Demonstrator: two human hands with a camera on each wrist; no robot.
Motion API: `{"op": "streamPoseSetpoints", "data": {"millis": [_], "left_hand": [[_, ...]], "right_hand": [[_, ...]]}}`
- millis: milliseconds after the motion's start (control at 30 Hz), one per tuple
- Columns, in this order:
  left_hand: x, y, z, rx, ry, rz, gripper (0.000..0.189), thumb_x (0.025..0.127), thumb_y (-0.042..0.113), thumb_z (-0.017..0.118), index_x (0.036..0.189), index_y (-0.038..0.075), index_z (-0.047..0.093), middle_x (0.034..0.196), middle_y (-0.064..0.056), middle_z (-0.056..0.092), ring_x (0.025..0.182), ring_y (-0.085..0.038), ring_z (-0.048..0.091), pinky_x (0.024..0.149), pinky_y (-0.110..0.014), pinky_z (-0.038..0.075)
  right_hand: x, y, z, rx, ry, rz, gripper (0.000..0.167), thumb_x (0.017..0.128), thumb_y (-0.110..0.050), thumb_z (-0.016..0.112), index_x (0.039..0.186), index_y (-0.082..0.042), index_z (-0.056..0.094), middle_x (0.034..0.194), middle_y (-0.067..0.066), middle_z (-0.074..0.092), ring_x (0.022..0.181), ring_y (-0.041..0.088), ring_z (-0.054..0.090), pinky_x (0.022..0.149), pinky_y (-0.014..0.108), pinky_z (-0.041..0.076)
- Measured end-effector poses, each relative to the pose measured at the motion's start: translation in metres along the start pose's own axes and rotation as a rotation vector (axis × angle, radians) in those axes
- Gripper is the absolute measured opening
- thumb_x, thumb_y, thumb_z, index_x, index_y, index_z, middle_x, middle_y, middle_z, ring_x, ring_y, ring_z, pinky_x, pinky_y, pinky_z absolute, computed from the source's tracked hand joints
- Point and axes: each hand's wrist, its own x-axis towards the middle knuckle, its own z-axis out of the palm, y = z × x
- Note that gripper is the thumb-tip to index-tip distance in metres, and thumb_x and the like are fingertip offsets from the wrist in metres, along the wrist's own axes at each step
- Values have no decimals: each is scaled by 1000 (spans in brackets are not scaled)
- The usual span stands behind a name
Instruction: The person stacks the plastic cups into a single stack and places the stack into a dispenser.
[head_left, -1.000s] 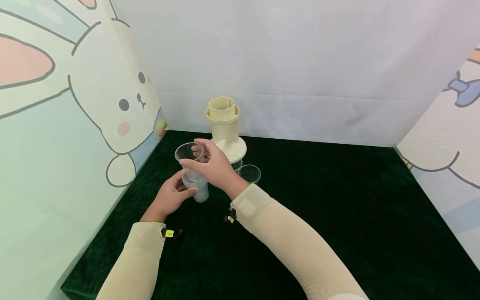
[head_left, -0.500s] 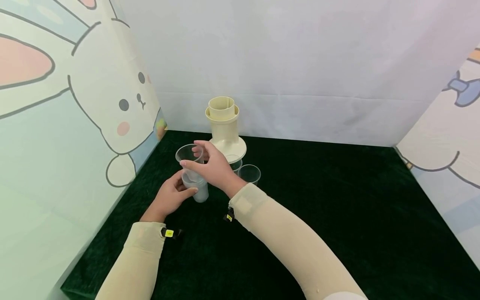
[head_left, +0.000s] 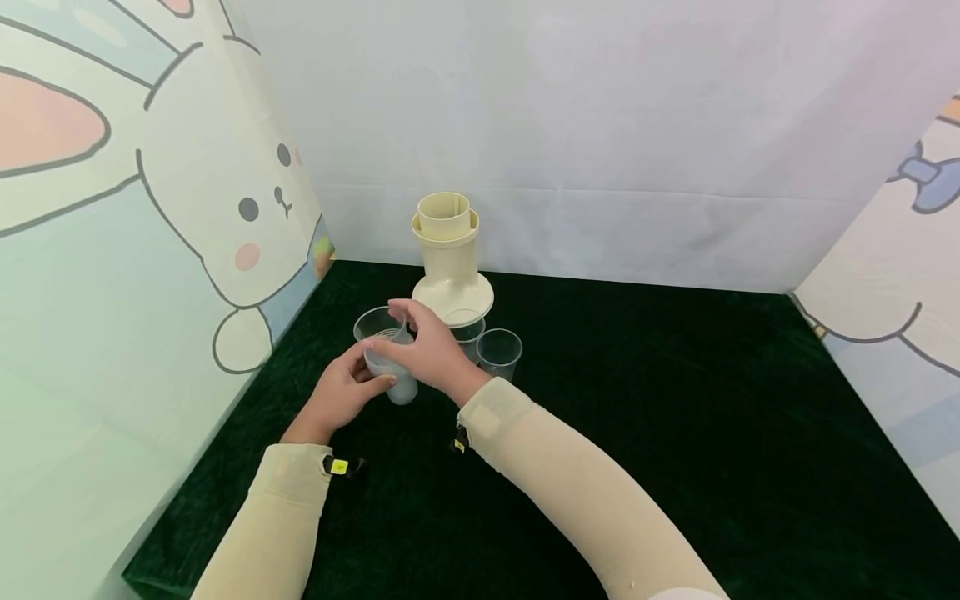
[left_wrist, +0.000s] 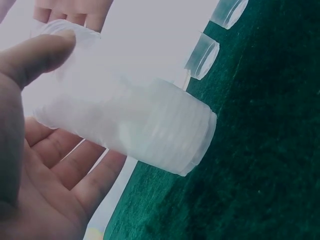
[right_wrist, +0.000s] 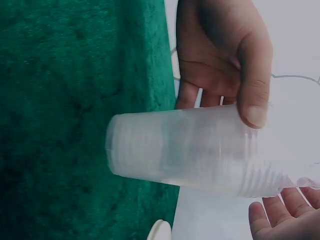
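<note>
In the head view my left hand (head_left: 341, 396) grips a stack of clear plastic cups (head_left: 402, 388) from its left side, the thumb along the front. My right hand (head_left: 435, 346) holds an upper plastic cup (head_left: 366, 327) near its rim, and this cup sits down inside the stack. In the left wrist view the cup stack (left_wrist: 170, 127) tilts across the picture, showing ridged layers toward its base. Seen from the right wrist, the same stack (right_wrist: 150, 145) narrows toward the green cloth, with the right thumb pressing near the rims.
Two more clear cups, a nearer one (head_left: 500, 354) and a farther one (head_left: 468, 332), stand right of my right hand. Behind them rises a cream plastic cylinder (head_left: 450, 262) on a wide round base. Dark green cloth (head_left: 637, 400) covers the table; printed curtains (head_left: 225, 183) enclose it.
My right hand has moved down, and the upper cup has sunk deeper into the stack. The left hand has stayed in place around it.
</note>
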Motion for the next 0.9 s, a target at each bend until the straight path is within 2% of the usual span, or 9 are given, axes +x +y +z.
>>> {"op": "streamPoseSetpoints", "data": {"millis": [300,567,733,900], "left_hand": [[0,-1,0,12,-2,38,67,97,27,75,155,13,43,146,-13,53,126,-28,60,101,-40,53],[3,-3,3,3,-14,44,66,98,26,74,155,13,43,146,-13,53,126,-29,60,99,-38,54],[4,-6,3,-5,-22,68,65,98,27,74,154,12,44,145,-13,54,126,-28,60,98,-31,53],[1,-7,1,10,1,84,65,98,26,74,154,13,44,143,-12,55,125,-28,60,95,-24,52]], "right_hand": [[-2,10,6,-4,2,42,73,95,-45,75,155,-19,44,155,-2,48,138,18,46,112,45,41],[-8,23,4,-1,-6,79,75,94,-48,74,157,-23,42,155,-7,46,137,17,46,111,46,43],[-11,33,7,-6,3,113,75,93,-55,73,156,-29,42,153,-11,46,128,15,51,104,45,48],[-11,38,11,2,-7,114,75,92,-55,73,157,-32,41,154,-14,44,135,16,47,108,44,45]]}}
